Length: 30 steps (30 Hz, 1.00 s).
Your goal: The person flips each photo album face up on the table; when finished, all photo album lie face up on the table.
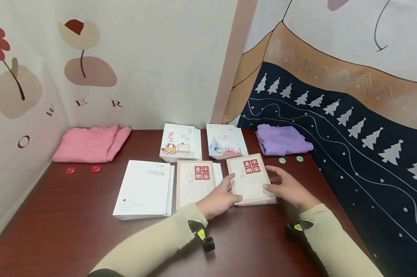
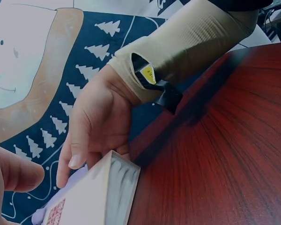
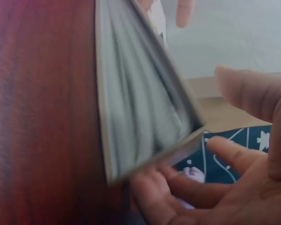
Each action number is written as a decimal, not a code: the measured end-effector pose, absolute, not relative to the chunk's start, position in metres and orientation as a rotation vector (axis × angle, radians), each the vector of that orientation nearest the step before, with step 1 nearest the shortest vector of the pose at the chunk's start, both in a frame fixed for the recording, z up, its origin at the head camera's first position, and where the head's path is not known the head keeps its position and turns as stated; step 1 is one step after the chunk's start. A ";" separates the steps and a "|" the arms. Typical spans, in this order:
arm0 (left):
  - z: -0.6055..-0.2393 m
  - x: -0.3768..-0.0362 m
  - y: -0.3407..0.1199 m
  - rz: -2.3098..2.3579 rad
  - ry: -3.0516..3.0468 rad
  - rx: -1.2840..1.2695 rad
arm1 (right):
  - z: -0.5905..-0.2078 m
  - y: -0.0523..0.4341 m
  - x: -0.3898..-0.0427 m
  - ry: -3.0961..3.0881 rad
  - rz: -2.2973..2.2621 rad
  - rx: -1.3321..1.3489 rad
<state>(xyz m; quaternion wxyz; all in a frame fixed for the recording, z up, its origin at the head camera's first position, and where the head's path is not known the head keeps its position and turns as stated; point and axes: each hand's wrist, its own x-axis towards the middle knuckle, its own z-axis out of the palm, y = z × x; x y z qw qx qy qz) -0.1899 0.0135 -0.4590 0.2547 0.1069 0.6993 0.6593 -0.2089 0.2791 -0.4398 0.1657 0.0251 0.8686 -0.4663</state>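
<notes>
A beige book with red squares point(image 1: 250, 181) lies on the dark red table point(image 1: 73, 231), right of centre. My left hand point(image 1: 225, 192) rests with straight fingers along the book's left edge, and its thumb point(image 2: 14, 174) hovers over the cover. My right hand point(image 1: 281, 186) holds the book's right edge. Its fingers point(image 3: 178, 192) curl under the lifted corner of the beige book point(image 3: 145, 108), and its thumb point(image 2: 77, 159) sits on top. A twin beige book point(image 1: 194, 181) lies just to the left, partly under my left hand.
A white book point(image 1: 144, 188) lies further left; two illustrated books point(image 1: 178, 142) point(image 1: 225, 140) sit behind. A folded pink cloth point(image 1: 90, 144) with two red buttons point(image 1: 96, 168) is back left. A purple cloth point(image 1: 281, 139) with green buttons point(image 1: 282, 160) is back right. Walls enclose three sides.
</notes>
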 end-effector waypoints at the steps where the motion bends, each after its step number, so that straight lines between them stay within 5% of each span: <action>1: -0.459 -0.190 0.014 1.800 1.869 0.279 | -0.440 0.280 -0.209 2.456 -1.345 0.074; 30: -0.451 -0.203 0.020 1.939 1.813 0.026 | -0.441 0.282 -0.211 2.344 -1.424 0.135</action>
